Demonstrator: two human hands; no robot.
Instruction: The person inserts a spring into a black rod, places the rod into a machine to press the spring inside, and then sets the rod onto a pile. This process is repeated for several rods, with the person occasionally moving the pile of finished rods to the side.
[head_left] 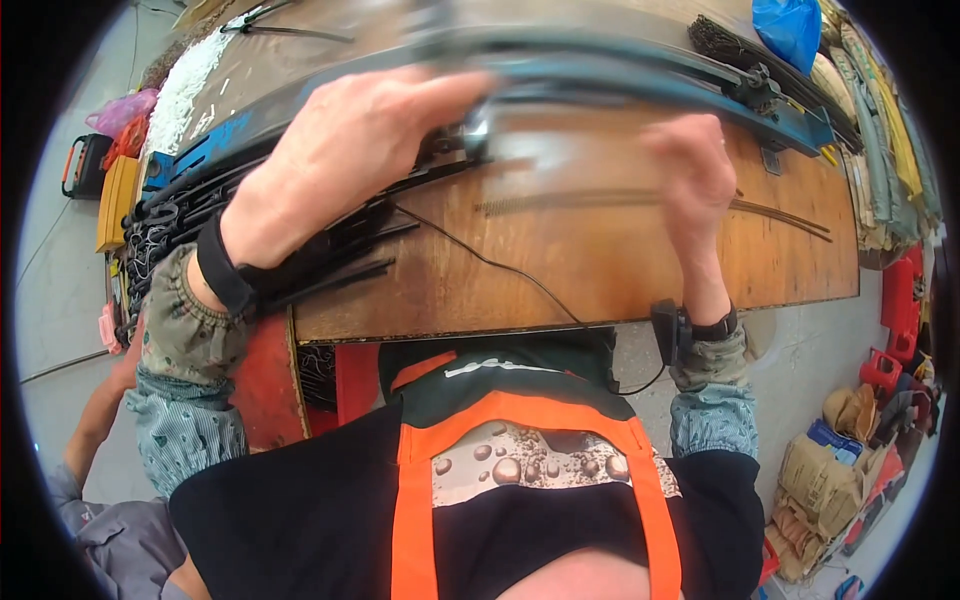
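On the wooden board [600, 270], near to far
Thin cable [500, 268]: runs across the board's near part.
Right hand [690, 180]: blurred, fingers curled over the board's middle; whether it holds anything I cannot tell.
Left hand [350, 150]: clasped around the blue-grey wiper blade [620, 75] at the board's far edge.
Black strips [300, 240]: heaped at the board's left end, under the left wrist.

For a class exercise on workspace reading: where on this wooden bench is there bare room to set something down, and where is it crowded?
Bare board lies between the left hand and right hand, crossed only by a thin black wire, and on toward the right corner. The left end is crowded with black strips; the far edge holds a long blue blade.
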